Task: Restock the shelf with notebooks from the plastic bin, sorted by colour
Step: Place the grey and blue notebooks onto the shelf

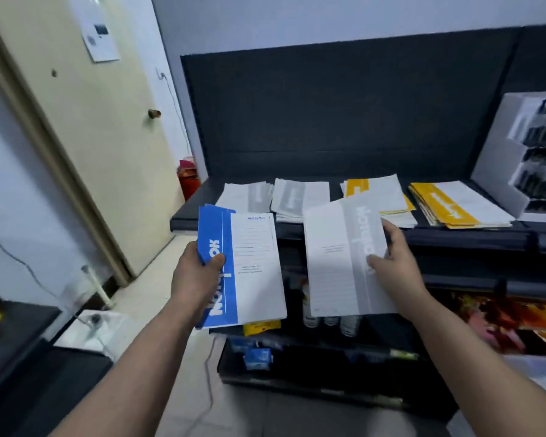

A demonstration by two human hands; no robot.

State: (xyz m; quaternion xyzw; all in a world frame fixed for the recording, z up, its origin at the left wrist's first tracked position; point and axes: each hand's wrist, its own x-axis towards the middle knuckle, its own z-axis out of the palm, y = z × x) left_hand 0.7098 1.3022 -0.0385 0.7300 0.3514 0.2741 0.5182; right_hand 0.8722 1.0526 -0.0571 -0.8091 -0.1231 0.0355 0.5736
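Left hand (197,274) clutching blue notebooks (245,272), right hand (396,263) pinching grey notebook (338,263), shelf (470,238) bearing notebook stacks (300,197)

The thumb of the left hand (196,272) covers the middle letters printed on the blue notebooks (224,298), and the small print there is unreadable. The grey notebook (338,266) hides most of the right hand (397,263) fingers and the tops of the bottles (330,321) at mid-frame. The right edge cuts off a white display box (498,146), and its dark contents are blurred.

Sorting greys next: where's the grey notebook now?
Head view, right of centre: the right hand holds the grey notebook before the shelf edge, beside the left hand's blue notebooks.
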